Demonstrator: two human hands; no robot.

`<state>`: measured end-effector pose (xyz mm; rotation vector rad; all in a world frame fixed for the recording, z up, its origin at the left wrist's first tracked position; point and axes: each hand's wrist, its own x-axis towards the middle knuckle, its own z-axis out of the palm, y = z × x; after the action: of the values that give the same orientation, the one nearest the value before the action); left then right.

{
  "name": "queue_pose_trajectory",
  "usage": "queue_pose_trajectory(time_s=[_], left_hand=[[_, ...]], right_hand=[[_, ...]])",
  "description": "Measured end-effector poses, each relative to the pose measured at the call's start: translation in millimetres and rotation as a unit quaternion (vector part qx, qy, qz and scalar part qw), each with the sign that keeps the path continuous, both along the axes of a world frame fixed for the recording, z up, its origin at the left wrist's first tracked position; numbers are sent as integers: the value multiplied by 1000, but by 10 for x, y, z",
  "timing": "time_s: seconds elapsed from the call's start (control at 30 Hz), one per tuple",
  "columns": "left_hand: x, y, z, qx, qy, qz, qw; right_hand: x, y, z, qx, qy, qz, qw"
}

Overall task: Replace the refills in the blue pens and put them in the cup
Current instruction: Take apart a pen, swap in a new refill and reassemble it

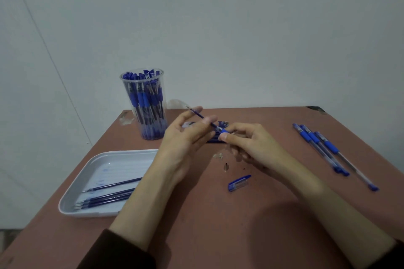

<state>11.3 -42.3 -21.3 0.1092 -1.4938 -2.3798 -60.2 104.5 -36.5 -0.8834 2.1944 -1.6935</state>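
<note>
Pen (223, 131) at centre, barrel hidden inside right hand (251, 144), which pinches its blue grip. Left hand (185, 137) pinches the refill (200, 116) jutting toward 10 o'clock. Refill pack (222, 124) behind the hands, mostly hidden. Reddish table (218, 225), pale wall (240, 28). Cup (160, 102) at 10, tray (109, 164) at 8, cap (239, 183) at 6, loose pens (332, 147) at 3.

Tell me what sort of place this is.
Probably a plain workroom set up for pen refilling: a brown table against a bare white wall, a cup packed with blue pens, and a tray of refills.
</note>
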Motion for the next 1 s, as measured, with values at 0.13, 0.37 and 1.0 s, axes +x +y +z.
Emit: queue_pose_trajectory(time_s=[0.13,0.37,1.0], left_hand=[[2,46,-46,-64,19,32,997],[27,46,104,-91,154,199,964],[-822,-236,-60,-703,-83,58,704]], right_hand=[[11,2,0,6,6,4,1000],[26,40,67,-8,-9,6,1000],[-141,155,110,-45,-1,-124,991]])
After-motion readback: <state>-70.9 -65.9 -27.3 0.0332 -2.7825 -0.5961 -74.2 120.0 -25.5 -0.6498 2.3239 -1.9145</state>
